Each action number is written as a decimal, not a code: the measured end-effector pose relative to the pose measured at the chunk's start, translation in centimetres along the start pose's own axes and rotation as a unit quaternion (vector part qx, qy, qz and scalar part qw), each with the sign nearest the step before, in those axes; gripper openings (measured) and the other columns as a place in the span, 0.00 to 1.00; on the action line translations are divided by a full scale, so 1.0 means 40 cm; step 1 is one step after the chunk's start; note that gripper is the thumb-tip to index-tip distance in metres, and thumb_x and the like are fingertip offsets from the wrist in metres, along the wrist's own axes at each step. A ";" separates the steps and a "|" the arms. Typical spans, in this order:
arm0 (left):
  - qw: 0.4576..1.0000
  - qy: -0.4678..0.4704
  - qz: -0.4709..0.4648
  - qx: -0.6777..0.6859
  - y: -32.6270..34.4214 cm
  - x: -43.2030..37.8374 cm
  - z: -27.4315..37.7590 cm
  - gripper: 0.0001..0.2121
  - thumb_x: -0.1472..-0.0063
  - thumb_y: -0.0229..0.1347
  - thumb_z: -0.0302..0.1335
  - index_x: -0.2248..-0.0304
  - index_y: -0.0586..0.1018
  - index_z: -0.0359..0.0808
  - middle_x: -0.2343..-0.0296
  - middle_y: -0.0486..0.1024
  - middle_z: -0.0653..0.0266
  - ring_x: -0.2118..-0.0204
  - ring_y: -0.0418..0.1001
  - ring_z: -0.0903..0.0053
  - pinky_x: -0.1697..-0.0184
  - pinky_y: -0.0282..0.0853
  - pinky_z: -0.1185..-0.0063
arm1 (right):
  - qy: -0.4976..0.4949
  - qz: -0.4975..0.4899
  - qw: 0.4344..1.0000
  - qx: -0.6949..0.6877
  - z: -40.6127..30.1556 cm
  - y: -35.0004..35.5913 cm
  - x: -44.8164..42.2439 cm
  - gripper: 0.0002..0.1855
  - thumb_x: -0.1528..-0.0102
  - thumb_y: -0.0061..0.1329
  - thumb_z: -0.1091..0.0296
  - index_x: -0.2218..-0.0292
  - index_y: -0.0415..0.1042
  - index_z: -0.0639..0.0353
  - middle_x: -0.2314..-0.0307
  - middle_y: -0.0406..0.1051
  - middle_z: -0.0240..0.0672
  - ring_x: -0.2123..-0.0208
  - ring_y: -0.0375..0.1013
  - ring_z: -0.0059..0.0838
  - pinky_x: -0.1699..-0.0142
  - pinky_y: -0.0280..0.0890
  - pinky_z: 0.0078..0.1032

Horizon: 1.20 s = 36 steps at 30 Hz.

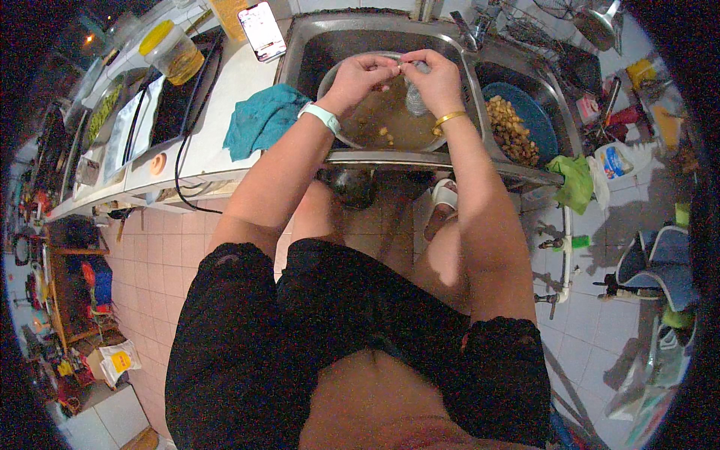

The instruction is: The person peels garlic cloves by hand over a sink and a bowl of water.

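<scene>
My left hand and my right hand meet over a large round basin of murky water in the left sink bowl. Between their fingertips they pinch a small pale piece, too small to name. A metal mesh scrubber shows just below my right hand, partly hidden by it. A few yellowish lumps lie in the water near the basin's front. In the right sink bowl a blue basin holds a heap of small brownish-yellow pieces, perhaps shellfish or roots.
A teal cloth lies left of the sink, with a lit phone behind it. A yellow-lidded tub stands farther left by a black cable. The faucet rises behind the sink divider; a green cloth hangs at the right corner.
</scene>
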<state>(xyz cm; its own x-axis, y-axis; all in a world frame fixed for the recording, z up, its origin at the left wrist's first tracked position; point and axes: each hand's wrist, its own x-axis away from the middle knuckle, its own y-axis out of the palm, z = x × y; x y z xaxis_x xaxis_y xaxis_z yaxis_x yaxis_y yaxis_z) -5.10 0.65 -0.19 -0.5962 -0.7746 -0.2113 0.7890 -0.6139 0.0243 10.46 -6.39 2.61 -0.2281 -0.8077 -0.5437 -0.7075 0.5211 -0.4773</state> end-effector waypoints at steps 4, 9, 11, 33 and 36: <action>0.999 -0.001 0.002 0.048 0.001 -0.001 -0.002 0.10 0.45 0.56 0.28 0.66 0.76 0.30 0.71 0.75 0.65 0.72 0.71 0.83 0.67 0.69 0.85 | 0.037 0.014 0.999 -0.023 0.006 0.010 0.002 0.08 0.57 0.54 0.67 0.71 0.76 0.56 0.72 0.74 0.39 0.66 0.74 0.34 0.58 0.66 0.26; 0.998 0.018 0.012 0.062 0.011 0.004 0.008 0.09 0.45 0.56 0.28 0.67 0.76 0.31 0.71 0.75 0.65 0.72 0.71 0.83 0.67 0.68 0.85 | 0.201 -0.016 0.934 -0.296 0.041 0.026 -0.007 0.10 0.56 0.55 0.69 0.69 0.75 0.61 0.72 0.74 0.35 0.69 0.72 0.25 0.63 0.66 0.21; 0.998 0.024 0.012 0.058 0.011 0.006 0.013 0.09 0.45 0.56 0.28 0.67 0.76 0.31 0.71 0.75 0.66 0.71 0.71 0.84 0.66 0.68 0.85 | 0.223 -0.030 0.909 -0.350 0.043 0.021 -0.002 0.10 0.56 0.55 0.70 0.69 0.75 0.62 0.72 0.74 0.35 0.69 0.71 0.24 0.63 0.65 0.20; 0.979 -0.100 0.024 0.176 -0.001 0.004 0.005 0.09 0.45 0.56 0.27 0.66 0.77 0.31 0.69 0.74 0.64 0.68 0.71 0.81 0.68 0.70 0.86 | -0.142 -0.033 0.973 0.179 -0.022 0.014 0.014 0.09 0.50 0.48 0.65 0.65 0.72 0.53 0.68 0.70 0.38 0.66 0.71 0.43 0.61 0.67 0.34; 0.985 -0.070 0.033 0.153 -0.006 0.001 -0.010 0.09 0.45 0.56 0.28 0.66 0.77 0.32 0.71 0.75 0.64 0.72 0.72 0.79 0.69 0.69 0.85 | -0.105 -0.037 0.983 0.143 -0.012 0.022 0.010 0.08 0.51 0.49 0.67 0.66 0.73 0.54 0.68 0.71 0.39 0.65 0.70 0.43 0.60 0.66 0.34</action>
<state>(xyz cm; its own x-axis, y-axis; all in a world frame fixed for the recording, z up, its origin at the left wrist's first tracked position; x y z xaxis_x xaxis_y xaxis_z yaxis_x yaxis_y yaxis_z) -5.26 0.82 -0.60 -0.5768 -0.8144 -0.0633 0.7577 -0.5624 0.3312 9.41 -6.39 2.31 -0.0185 -0.7872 -0.6165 -0.4930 0.5436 -0.6793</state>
